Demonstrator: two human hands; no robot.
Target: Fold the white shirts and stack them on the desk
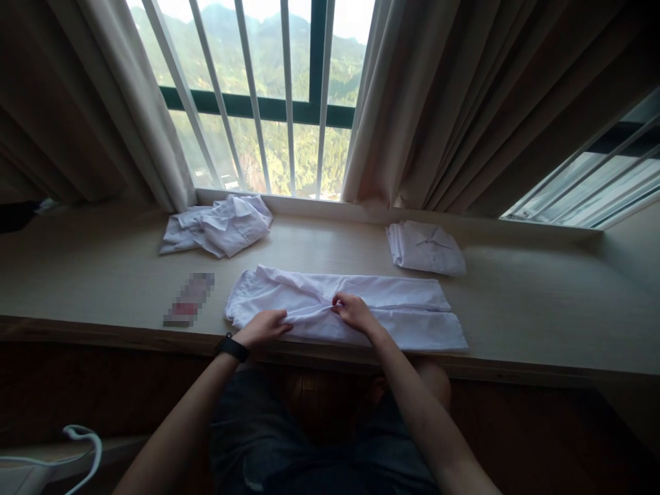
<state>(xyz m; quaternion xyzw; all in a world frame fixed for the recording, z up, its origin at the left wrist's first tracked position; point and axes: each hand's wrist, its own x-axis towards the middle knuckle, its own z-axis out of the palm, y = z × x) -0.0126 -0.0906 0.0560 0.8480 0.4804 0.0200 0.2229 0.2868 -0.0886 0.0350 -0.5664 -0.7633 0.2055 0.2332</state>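
A small flat object (189, 299) on the ledge (541, 309) is blurred; the white strap (85, 447) is cut off.

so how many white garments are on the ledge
3. One lies spread at the front edge under both hands, left hand and right hand. A crumpled one sits back left by the window. A folded one sits back right. None looks hidden.

Both forearms are bare, a black wristband (232, 347) circles the left wrist, and dark shorts (268, 440) cover the lap.
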